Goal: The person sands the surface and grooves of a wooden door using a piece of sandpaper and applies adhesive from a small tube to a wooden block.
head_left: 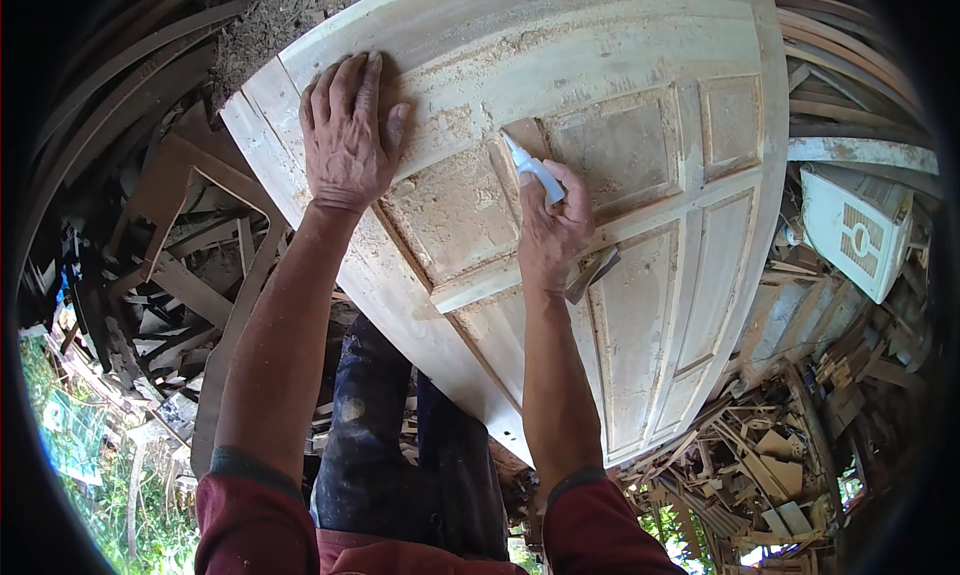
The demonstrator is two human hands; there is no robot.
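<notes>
A pale wooden panelled door (620,35), dusted with shavings, lies beneath both hands. My left hand (350,135) rests on its upper left part with the fingers stretched out and holding nothing. My right hand (550,235) grips a small white bottle (540,176), whose narrow nozzle is tilted up-left against a vertical bar between two recessed panels. A small dark flat piece (590,275), too unclear to identify, lies on the door just beside my right wrist.
Curved wooden strips (840,45) are stacked at the upper right and along the left. A white appliance with a grille (850,200) sits to the right. Wood offcuts (785,455) pile up around the door. My legs (380,435) are below it, and greenery (100,485) shows at lower left.
</notes>
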